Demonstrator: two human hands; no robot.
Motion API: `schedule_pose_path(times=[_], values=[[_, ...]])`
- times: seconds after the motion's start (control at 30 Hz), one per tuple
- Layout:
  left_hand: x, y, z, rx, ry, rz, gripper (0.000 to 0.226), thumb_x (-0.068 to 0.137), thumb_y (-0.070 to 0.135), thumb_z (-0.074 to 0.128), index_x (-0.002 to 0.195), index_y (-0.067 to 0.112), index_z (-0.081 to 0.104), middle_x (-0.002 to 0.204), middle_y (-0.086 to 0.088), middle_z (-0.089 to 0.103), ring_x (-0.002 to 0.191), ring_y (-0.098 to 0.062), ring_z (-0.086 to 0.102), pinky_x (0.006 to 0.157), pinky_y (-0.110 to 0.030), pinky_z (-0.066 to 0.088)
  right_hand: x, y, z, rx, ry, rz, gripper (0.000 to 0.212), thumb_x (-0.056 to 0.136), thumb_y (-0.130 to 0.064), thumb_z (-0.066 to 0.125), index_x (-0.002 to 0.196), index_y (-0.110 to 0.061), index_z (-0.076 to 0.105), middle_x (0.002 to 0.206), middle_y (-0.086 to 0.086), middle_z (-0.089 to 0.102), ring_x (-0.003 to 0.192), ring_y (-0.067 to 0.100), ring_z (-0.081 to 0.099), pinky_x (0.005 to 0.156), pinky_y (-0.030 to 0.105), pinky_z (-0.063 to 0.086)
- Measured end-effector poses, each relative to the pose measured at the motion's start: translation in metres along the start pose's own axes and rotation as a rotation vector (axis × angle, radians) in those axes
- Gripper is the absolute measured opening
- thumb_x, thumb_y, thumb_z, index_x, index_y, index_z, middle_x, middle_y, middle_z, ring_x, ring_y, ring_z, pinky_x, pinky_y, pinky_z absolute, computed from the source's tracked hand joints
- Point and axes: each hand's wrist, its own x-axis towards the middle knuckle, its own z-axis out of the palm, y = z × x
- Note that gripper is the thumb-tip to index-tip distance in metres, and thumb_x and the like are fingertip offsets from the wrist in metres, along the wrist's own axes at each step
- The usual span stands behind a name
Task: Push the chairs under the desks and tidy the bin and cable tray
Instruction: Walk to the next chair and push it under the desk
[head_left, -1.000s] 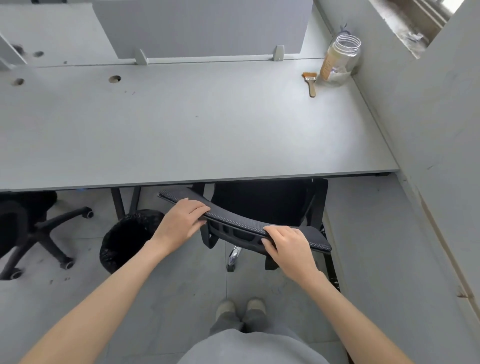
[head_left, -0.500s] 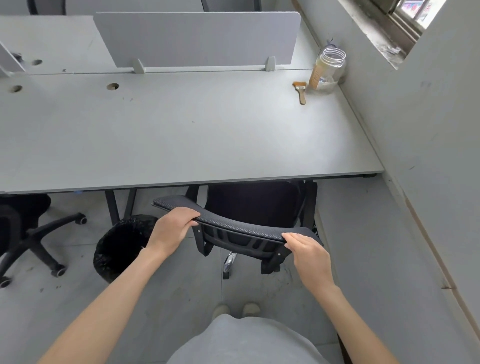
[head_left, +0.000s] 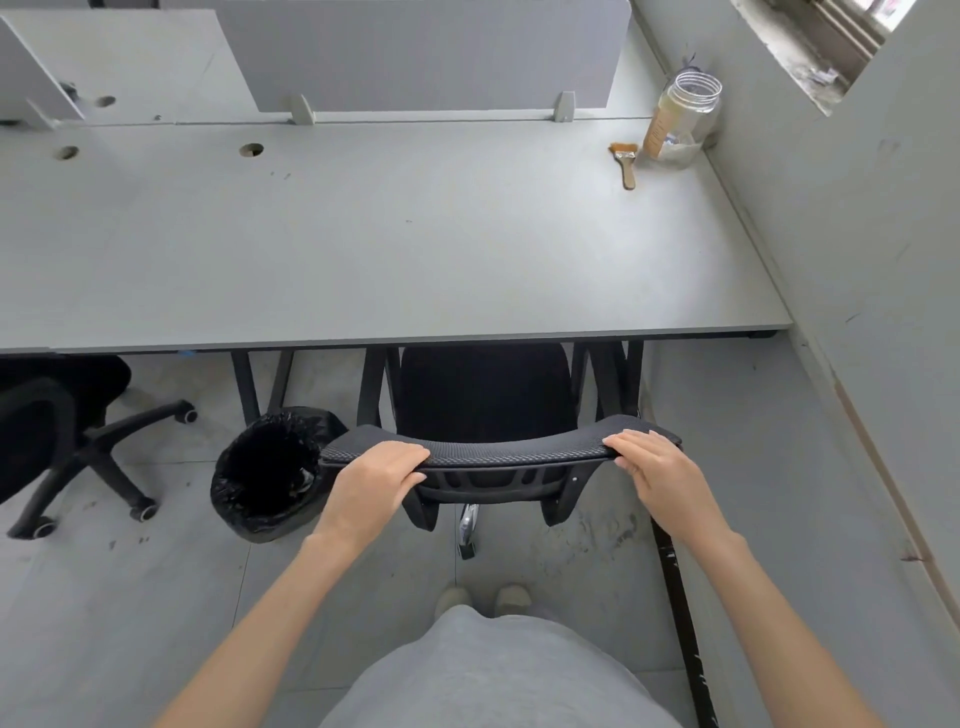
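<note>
Hands rest on the top edge of a black mesh chair (head_left: 488, 405), one toward each end of its curved backrest. The left hand (head_left: 374, 480) has its fingers curled over the rim, its grip closed on the backrest near the left end. The right hand (head_left: 657, 470) lies at the right end with fingers fairly straight and laid over the edge; whether that grip is truly clamped or only pressing I cannot tell. The chair's seat sits partly under the grey bench (head_left: 363, 249), its front hidden beneath the near edge, while the backrest stands clear of that edge on the person's side. Just left of the chair, touching or nearly touching the backrest's left tip, stands a round bin (head_left: 267, 480) lined with a black bag, on the floor beside the bench legs. Farther left a second black chair (head_left: 67, 431) stands mostly out from under the bench, its wheeled base showing on the tiles. On the far right corner of the bench a clear jar (head_left: 683, 122) stands upright against the wall, with a small brush (head_left: 626, 163) lying flat just beside it. Grey divider panels (head_left: 426, 52) run along the back of the bench.
</note>
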Motion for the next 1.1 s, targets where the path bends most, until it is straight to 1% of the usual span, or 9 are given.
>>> schedule_pose_path(times=[0.07, 0.1, 0.2, 0.27, 0.43, 0.6, 0.67, 0.77, 1.1], values=[[-0.008, -0.008, -0.001, 0.043, 0.045, -0.015, 0.031, 0.062, 0.009, 0.083, 0.091, 0.007, 0.072, 0.092, -0.006, 0.071, 0.086, -0.024, 0.068, 0.087, -0.027, 0.041, -0.003, -0.005, 0.0, -0.05, 0.019, -0.018, 0.03, 0.077, 0.001, 0.069, 0.106, -0.006, 0.068, 0.104, 0.007, 0.071, 0.102, 0.025, 0.065, 0.093, 0.033, 0.042], [-0.012, -0.012, -0.002, 0.05, 0.065, -0.049, 0.03, 0.062, 0.01, 0.083, 0.09, 0.007, 0.072, 0.092, -0.006, 0.071, 0.086, -0.024, 0.067, 0.086, -0.028, 0.041, -0.005, -0.009, 0.0, -0.058, 0.032, -0.017, 0.03, 0.077, 0.0, 0.07, 0.106, -0.006, 0.068, 0.104, 0.007, 0.071, 0.103, 0.024, 0.065, 0.092, 0.031, 0.042], [-0.021, -0.014, -0.003, 0.021, 0.091, -0.153, 0.028, 0.062, 0.013, 0.083, 0.088, 0.011, 0.073, 0.085, -0.001, 0.07, 0.08, -0.019, 0.065, 0.071, -0.024, 0.051, -0.009, -0.016, 0.004, -0.036, 0.073, 0.016, 0.029, 0.075, -0.002, 0.072, 0.104, -0.004, 0.069, 0.101, 0.007, 0.071, 0.1, 0.025, 0.065, 0.089, 0.028, 0.043], [-0.022, -0.013, -0.003, 0.003, 0.101, -0.175, 0.027, 0.063, 0.013, 0.083, 0.088, 0.012, 0.073, 0.083, 0.0, 0.07, 0.078, -0.016, 0.065, 0.063, -0.024, 0.053, -0.011, -0.02, 0.009, -0.012, 0.11, 0.051, 0.027, 0.075, -0.003, 0.073, 0.101, -0.003, 0.07, 0.098, 0.008, 0.072, 0.097, 0.026, 0.066, 0.088, 0.029, 0.045], [-0.021, -0.025, -0.006, -0.055, 0.107, -0.237, 0.026, 0.066, 0.011, 0.08, 0.091, 0.012, 0.073, 0.085, -0.002, 0.069, 0.08, -0.02, 0.065, 0.061, -0.03, 0.056, -0.018, -0.036, 0.02, 0.046, 0.159, 0.099, 0.022, 0.081, -0.014, 0.065, 0.1, -0.006, 0.071, 0.098, 0.006, 0.073, 0.097, 0.023, 0.066, 0.084, 0.035, 0.055], [-0.019, -0.031, -0.007, -0.07, 0.121, -0.251, 0.025, 0.067, 0.011, 0.079, 0.092, 0.012, 0.073, 0.086, -0.002, 0.069, 0.085, -0.011, 0.055, 0.066, -0.028, 0.055, -0.015, -0.038, 0.02, 0.035, 0.184, 0.11, 0.028, 0.08, -0.027, 0.057, 0.094, -0.011, 0.074, 0.092, 0.003, 0.074, 0.091, 0.018, 0.069, 0.075, 0.03, 0.056], [-0.02, -0.028, -0.006, -0.062, 0.115, -0.249, 0.025, 0.067, 0.011, 0.08, 0.091, 0.012, 0.073, 0.085, -0.001, 0.069, 0.084, -0.012, 0.057, 0.064, -0.028, 0.055, -0.014, -0.032, 0.021, 0.031, 0.204, 0.113, 0.019, 0.078, -0.019, 0.066, 0.094, -0.011, 0.074, 0.093, 0.003, 0.074, 0.092, 0.018, 0.069, 0.076, 0.027, 0.054], [-0.021, -0.021, -0.004, -0.057, 0.104, -0.269, 0.025, 0.066, 0.012, 0.08, 0.091, 0.012, 0.073, 0.084, -0.001, 0.068, 0.081, -0.018, 0.062, 0.063, -0.028, 0.055, -0.013, -0.027, 0.023, 0.024, 0.206, 0.107, 0.029, 0.067, -0.001, 0.079, 0.094, -0.009, 0.074, 0.092, 0.005, 0.074, 0.092, 0.021, 0.069, 0.081, 0.027, 0.051], [-0.023, -0.016, -0.002, -0.055, 0.111, -0.286, 0.025, 0.066, 0.009, 0.079, 0.091, 0.01, 0.072, 0.083, -0.002, 0.068, 0.081, -0.02, 0.063, 0.066, -0.026, 0.053, -0.014, -0.028, 0.023, 0.079, 0.208, 0.115, 0.024, 0.075, -0.006, 0.073, 0.099, -0.008, 0.072, 0.098, 0.007, 0.073, 0.097, 0.023, 0.067, 0.086, 0.035, 0.051]])
